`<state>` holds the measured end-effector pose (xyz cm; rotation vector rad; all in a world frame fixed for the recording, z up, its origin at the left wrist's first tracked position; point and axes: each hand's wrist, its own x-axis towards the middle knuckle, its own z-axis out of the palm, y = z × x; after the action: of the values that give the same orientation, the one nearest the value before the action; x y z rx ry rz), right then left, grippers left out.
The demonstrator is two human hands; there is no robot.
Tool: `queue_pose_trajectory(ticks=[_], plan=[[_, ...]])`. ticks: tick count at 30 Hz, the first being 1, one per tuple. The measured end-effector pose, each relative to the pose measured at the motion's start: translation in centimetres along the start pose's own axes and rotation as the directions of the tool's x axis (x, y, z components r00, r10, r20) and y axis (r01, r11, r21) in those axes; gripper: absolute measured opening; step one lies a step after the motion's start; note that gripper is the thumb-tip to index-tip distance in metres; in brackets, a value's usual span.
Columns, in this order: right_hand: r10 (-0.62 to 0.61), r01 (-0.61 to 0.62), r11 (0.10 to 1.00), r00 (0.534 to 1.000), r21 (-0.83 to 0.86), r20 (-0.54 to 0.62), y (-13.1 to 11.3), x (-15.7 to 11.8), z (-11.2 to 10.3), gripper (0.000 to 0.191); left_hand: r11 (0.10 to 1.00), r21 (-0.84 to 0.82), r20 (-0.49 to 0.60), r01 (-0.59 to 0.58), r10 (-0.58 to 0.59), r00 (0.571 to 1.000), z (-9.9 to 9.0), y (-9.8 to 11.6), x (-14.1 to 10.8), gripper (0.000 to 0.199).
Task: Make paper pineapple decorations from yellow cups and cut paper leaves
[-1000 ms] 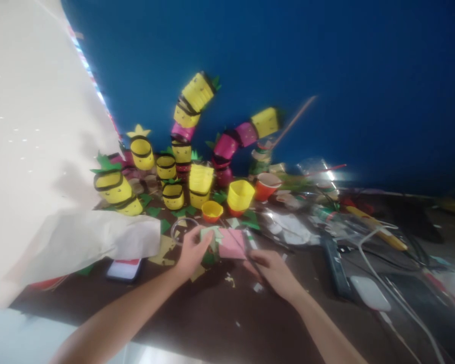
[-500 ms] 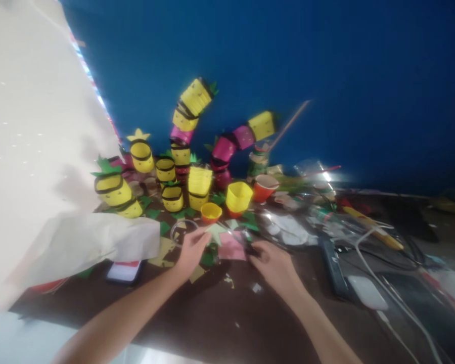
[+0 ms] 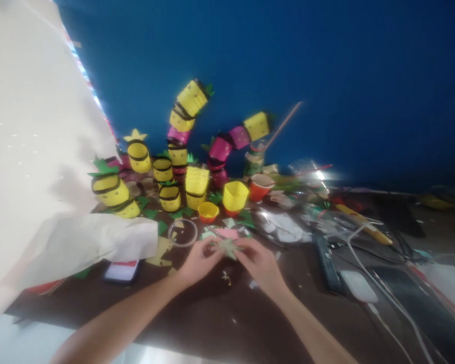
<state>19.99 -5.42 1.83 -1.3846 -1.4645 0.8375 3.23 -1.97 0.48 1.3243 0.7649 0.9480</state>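
Note:
A pale green paper leaf cut-out (image 3: 229, 248), spiky like a star, is pinched between my two hands just above the dark table. My left hand (image 3: 201, 260) closes on its left side, thumb and fingers together. On its right edge, my right hand (image 3: 261, 263) grips with the fingertips. Behind the fingers lies a piece of pink paper (image 3: 227, 233), partly covered. A clear tape roll (image 3: 182, 233) rests beside my left hand. Just beyond stand a small yellow cup (image 3: 208, 212) and a taller yellow cup (image 3: 235, 196), both with orange-red bases.
Several yellow and magenta paper cups with black bands and green leaf tops stand along the blue wall. A phone (image 3: 120, 271) and white paper (image 3: 114, 235) lie left. On the right are a power bank (image 3: 326, 263), white cable (image 3: 394, 298) and yellow-handled tool (image 3: 366, 225). Paper scraps litter the table.
My hands have come together and nearer to me, now both on the leaf cut-out. My right hand has left a dark-handled item beside the pink paper. The view has shifted slightly.

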Motion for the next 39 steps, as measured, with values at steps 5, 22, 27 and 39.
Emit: queue_pose_trajectory(ticks=[5,22,27,39], plan=[[0.120,-0.112,0.992,0.983,0.065,-0.137,0.0,0.7,-1.2,0.024,0.869,0.420,0.182,-0.263,0.204,0.962,-0.4,1.1,-0.5,0.020],[-0.059,0.016,0.976,0.979,-0.218,-0.193,3.2,1.9,-2.2,0.020,0.115,0.823,0.521,-0.557,0.242,0.819,-0.4,2.0,-1.1,0.036],[-0.132,0.102,0.937,0.989,-0.334,-0.068,2.8,1.8,-1.1,0.022,0.144,0.835,0.471,-0.530,0.311,0.826,-1.0,1.6,-0.8,0.027],[-0.109,0.114,0.927,0.993,-0.357,0.034,2.2,3.0,0.8,0.018,0.005,0.928,0.366,-0.374,0.194,0.910,-2.4,3.4,-2.1,0.021]])
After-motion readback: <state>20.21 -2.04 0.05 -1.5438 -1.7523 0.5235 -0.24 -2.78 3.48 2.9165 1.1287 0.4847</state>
